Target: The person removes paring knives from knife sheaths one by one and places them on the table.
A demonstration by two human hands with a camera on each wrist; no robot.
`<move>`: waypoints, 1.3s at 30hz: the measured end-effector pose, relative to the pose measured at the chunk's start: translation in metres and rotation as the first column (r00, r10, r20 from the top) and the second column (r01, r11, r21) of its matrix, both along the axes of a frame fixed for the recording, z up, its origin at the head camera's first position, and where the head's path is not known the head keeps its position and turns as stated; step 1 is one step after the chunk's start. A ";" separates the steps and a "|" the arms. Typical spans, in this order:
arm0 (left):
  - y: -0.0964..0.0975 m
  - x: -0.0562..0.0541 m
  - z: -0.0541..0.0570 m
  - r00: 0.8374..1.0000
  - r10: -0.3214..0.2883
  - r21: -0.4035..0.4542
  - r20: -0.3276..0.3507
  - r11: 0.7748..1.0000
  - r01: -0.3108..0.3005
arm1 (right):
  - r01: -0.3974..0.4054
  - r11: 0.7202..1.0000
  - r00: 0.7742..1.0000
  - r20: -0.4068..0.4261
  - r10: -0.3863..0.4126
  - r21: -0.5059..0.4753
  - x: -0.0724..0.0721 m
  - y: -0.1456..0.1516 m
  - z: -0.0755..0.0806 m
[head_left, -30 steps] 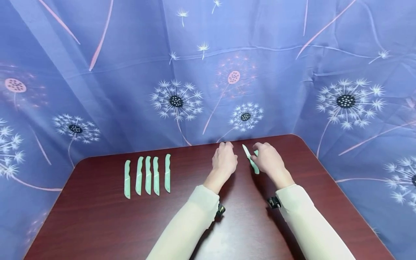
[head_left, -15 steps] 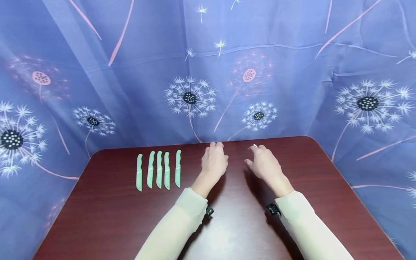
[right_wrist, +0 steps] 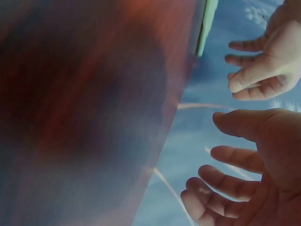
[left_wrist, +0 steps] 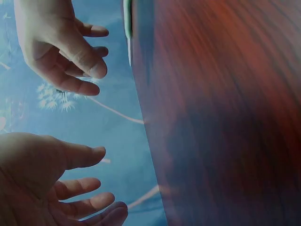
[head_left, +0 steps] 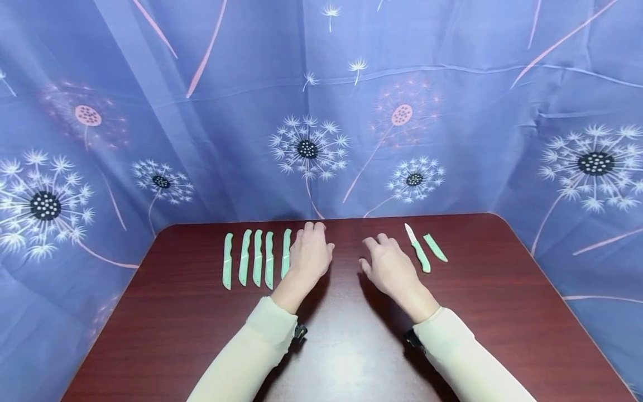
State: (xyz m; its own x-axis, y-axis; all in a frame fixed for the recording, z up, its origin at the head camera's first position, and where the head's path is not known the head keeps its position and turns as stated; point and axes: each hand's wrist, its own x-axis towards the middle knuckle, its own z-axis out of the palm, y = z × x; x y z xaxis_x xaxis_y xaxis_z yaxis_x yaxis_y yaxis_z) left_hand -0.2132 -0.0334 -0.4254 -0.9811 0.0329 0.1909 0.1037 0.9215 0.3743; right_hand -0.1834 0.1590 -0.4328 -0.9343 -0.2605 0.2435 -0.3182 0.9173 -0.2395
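Observation:
My left hand (head_left: 310,251) hovers above the table, fingers relaxed and empty, just right of the row of green sheathed knives (head_left: 258,259). It partly covers the rightmost sheathed knife (head_left: 286,245). Also empty, my right hand (head_left: 390,269) has loosely bent fingers, spread apart in the right wrist view. It is left of an unsheathed paring knife (head_left: 422,258), whose blade points to the back and whose green handle points to the front. Beside that knife, apart from it, lies a green sheath (head_left: 435,249). Both wrist views show the two hands facing each other.
The dark red wooden table (head_left: 201,346) ends at the back against a blue curtain (head_left: 226,151) with dandelion prints. Several sheathed knives lie side by side at the back left, handles toward the back edge.
My right hand has moved left off the knife and sheath, which now show in full. The left hand has moved left to the row's right end. The head view has shifted slightly.

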 end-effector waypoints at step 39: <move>-0.068 -0.050 -0.027 0.992 0.019 -0.197 0.123 0.980 0.005 | -0.148 0.961 0.981 -0.086 0.173 0.233 0.020 -0.064 -0.008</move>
State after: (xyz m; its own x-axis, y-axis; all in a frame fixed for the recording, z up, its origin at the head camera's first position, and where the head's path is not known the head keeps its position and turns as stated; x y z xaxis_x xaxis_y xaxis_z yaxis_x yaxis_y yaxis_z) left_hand -0.2634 -0.1015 -0.4520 -0.9970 0.0506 0.0580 0.0611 0.9789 0.1952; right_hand -0.1638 0.0955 -0.4409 -0.8480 -0.4642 0.2557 -0.4779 0.8784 0.0096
